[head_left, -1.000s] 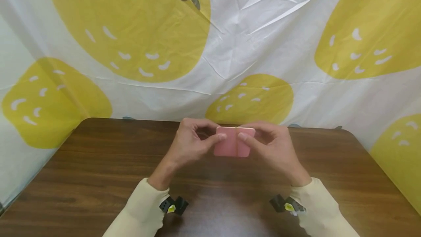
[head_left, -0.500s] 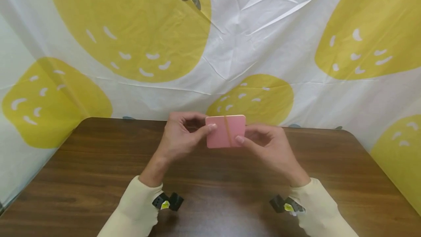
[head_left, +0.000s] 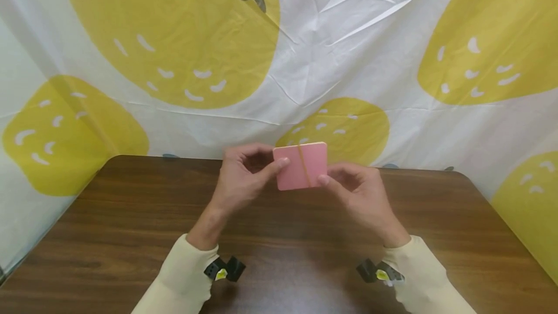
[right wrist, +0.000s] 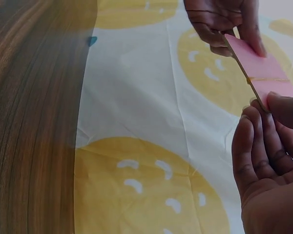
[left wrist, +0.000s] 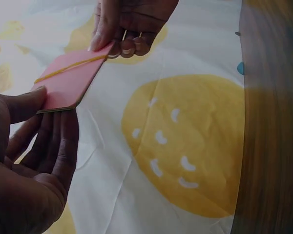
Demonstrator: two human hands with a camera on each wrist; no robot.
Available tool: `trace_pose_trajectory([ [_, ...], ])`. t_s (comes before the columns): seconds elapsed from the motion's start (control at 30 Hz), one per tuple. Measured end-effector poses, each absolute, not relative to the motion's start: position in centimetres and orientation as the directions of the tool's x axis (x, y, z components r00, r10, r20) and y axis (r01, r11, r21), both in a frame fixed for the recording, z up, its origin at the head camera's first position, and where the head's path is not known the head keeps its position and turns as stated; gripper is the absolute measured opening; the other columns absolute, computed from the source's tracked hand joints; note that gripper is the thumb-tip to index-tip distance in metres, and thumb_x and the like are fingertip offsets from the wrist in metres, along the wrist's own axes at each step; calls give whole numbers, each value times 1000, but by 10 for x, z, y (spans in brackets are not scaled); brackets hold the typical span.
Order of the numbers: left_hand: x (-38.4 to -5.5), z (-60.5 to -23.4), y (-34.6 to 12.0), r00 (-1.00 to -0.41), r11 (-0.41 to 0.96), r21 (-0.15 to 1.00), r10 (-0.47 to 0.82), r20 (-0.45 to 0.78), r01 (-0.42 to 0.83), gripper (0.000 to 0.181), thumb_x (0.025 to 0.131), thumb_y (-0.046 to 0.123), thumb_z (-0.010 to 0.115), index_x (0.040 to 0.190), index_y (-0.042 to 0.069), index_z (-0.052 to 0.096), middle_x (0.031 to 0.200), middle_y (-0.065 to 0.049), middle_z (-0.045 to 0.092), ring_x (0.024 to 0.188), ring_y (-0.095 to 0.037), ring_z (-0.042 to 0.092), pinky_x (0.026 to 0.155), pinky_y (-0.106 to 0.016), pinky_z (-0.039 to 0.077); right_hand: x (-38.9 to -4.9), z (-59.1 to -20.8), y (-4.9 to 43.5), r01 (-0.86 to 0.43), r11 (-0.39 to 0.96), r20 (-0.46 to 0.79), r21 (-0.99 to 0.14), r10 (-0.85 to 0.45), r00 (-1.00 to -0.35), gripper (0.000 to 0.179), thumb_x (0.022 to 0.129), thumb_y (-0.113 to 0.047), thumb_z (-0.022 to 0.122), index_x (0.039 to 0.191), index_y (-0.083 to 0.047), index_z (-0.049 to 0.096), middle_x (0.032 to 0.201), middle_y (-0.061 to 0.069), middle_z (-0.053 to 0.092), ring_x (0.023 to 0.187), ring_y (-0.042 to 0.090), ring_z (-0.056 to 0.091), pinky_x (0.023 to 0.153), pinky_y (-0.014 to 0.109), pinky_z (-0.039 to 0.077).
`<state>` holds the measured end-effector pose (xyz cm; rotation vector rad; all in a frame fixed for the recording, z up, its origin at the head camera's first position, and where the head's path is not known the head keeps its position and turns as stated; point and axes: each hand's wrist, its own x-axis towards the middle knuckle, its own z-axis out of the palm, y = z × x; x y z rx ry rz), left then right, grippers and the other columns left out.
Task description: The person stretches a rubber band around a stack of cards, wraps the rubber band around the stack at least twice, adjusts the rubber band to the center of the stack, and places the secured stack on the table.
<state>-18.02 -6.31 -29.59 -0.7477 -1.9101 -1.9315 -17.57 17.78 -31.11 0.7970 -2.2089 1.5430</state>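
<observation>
A small pink pad or stack of cards with rounded corners is held up above the table, its pink face toward the head camera. A tan rubber band runs round it across the short way, slightly slanted. My left hand pinches its left side, thumb in front and fingers behind. At the lower right corner my right hand pinches it the same way. The right wrist view shows the pad nearly edge-on, thin, with the band across its face. Its back is hidden.
Beneath the hands lies a dark brown wood-grain table. Behind it hangs a white cloth printed with large yellow fruit, close to the table's far edge. Small dark cameras are strapped at both wrists.
The pink pad has risen and shifted slightly left, then tilted with its right side higher. My left hand moved left and up; the right thumb now sits at the pad's lower right corner.
</observation>
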Motion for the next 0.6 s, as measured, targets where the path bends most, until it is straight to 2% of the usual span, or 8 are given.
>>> trace_pose_trajectory([
  [0.13,-181,-298,-60,-825,-33,844,194,532,536,12,85,-2,78,96,-6,76,82,-12,73,68,-13,61,63,-25,51,-176,-309,179,-632,242,595,-736,-213,-775,13,87,8,74,99,3,76,88,10,76,77,16,70,72,25,56],
  [0.23,-181,-301,-57,-834,-29,860,227,502,510,11,85,-1,79,95,-6,76,78,-11,72,67,-14,62,63,-26,53,-177,-308,180,-630,255,602,-733,-188,-776,11,87,8,75,97,3,76,86,8,75,75,16,69,70,24,55],
  [0.5,-180,-302,-55,-856,-1,879,228,465,477,8,85,2,80,90,-3,75,74,-9,71,68,-29,67,63,-27,55,-177,-304,182,-614,251,596,-748,-153,-788,11,87,9,74,96,4,75,85,1,74,74,13,66,70,23,54],
  [0.6,-179,-301,-55,-857,15,877,219,467,481,9,85,2,80,90,-4,76,75,-9,72,69,-27,67,64,-27,55,-176,-303,182,-602,239,582,-762,-155,-799,10,87,9,73,97,5,74,85,1,74,75,14,66,71,23,54],
])
